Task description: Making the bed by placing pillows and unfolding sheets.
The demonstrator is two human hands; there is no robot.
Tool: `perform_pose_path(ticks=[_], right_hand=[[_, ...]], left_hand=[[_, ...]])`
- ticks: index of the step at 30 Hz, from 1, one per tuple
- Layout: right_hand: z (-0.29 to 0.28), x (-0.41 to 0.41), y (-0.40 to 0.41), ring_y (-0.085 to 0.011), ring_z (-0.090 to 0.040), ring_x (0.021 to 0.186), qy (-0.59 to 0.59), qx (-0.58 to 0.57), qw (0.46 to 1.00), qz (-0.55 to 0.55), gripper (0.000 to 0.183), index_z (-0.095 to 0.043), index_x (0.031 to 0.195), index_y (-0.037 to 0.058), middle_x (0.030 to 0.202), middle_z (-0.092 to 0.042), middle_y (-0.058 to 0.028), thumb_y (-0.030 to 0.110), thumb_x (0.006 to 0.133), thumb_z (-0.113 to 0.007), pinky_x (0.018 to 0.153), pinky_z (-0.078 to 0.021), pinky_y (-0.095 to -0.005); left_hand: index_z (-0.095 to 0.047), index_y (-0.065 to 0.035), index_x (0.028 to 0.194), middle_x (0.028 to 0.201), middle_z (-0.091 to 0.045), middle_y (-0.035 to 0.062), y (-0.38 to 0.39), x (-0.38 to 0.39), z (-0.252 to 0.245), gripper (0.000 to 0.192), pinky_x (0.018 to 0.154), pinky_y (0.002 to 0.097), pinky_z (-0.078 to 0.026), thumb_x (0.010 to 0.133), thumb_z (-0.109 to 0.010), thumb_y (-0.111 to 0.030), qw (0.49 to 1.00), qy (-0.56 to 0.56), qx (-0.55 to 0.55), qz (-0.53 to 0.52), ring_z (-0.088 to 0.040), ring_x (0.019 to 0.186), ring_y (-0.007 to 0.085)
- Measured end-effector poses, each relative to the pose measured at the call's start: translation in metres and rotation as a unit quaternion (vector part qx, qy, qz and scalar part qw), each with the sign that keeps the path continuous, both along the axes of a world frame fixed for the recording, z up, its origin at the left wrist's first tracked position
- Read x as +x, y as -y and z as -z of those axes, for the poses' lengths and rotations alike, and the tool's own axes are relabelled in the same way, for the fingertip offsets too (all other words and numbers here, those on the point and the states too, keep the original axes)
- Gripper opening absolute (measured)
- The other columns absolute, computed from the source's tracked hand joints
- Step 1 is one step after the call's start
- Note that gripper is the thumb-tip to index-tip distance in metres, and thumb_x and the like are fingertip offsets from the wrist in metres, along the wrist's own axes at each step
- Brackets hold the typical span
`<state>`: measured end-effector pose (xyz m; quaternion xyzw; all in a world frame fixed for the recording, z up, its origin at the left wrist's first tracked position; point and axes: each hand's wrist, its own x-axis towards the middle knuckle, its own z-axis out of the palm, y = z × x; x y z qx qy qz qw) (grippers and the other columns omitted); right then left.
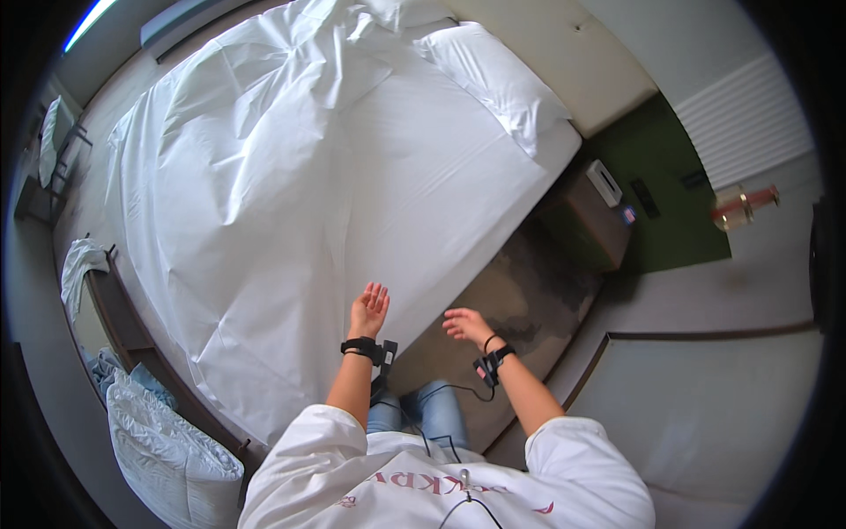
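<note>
Before me lies a bed with a smooth white fitted sheet (423,172) on its mattress. A rumpled white duvet cover or top sheet (244,178) spreads over the left half and hangs past the foot end. My left hand (370,309) is over the bed near its close edge, palm up with fingers apart, holding nothing; whether it touches the cloth I cannot tell. My right hand (466,326) hovers above the carpet beside the mattress edge, fingers spread and nothing in them. At the head end rests a white pillow (492,79).
A nightstand (581,218) with a white box (604,183) stands by the headboard (555,53). A wall lamp (743,207) juts out at right. A white quilt (165,456) is heaped on a dark wooden bench or desk (125,317) at left. Cables hang from my wrist devices.
</note>
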<state>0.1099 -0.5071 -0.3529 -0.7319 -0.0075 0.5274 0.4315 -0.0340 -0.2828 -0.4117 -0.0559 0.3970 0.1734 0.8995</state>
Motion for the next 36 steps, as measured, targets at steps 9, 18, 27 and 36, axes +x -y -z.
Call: perform_pose_path(ticks=[9,18,27,36], right_hand=[[0.026,0.210,-0.242,-0.0224,-0.059,0.096,0.007,0.169,0.986,-0.006,0.034,-0.043,0.121,-0.0014,0.107,-0.058,-0.0155,0.008,0.088,-0.045,0.084,-0.0492,-0.0321],[0.035,0.177,-0.469,-0.0195,-0.057,0.093,0.009,0.168,0.947,-0.273,0.058,-0.046,0.117,-0.0043,0.104,-0.057,-0.0127,0.039,0.081,-0.060,0.083,-0.0464,-0.0324],[0.126,0.275,-0.333,-0.0246,-0.042,0.114,-0.005,0.385,0.919,0.079,0.053,-0.046,0.117,0.0017,0.130,-0.039,-0.0150,0.046,0.092,-0.032,0.104,-0.0237,-0.0380],[0.000,0.374,0.127,-0.0226,-0.055,0.091,0.411,0.032,0.838,0.358,0.043,-0.049,0.112,-0.0072,0.105,-0.056,-0.0142,0.001,0.070,-0.047,0.083,-0.0431,-0.0330]], left_hand=[[-0.048,-0.0027,0.114,0.114,-0.053,0.0093,-0.023,0.040,0.041,0.034,0.092,0.0406,-0.042,0.085,-0.055,-0.021,0.981,-0.058,-0.059,-0.175,-0.051,0.108,0.0269],[-0.054,-0.0009,0.102,0.097,-0.060,0.0124,-0.075,0.037,0.032,0.050,0.083,0.0395,-0.048,0.074,-0.069,-0.040,0.876,-0.183,-0.073,-0.440,-0.057,0.086,0.0252],[-0.050,0.0038,0.111,0.086,-0.061,0.0087,0.098,0.144,-0.070,0.038,0.077,0.0273,-0.044,0.092,-0.046,-0.030,0.900,-0.323,0.284,0.075,-0.056,0.076,0.0136],[-0.059,0.0040,0.102,0.088,-0.064,0.0107,0.213,0.196,-0.050,0.055,0.080,0.0239,-0.045,0.081,-0.059,-0.047,0.945,-0.135,0.070,0.289,-0.063,0.080,0.0173]])
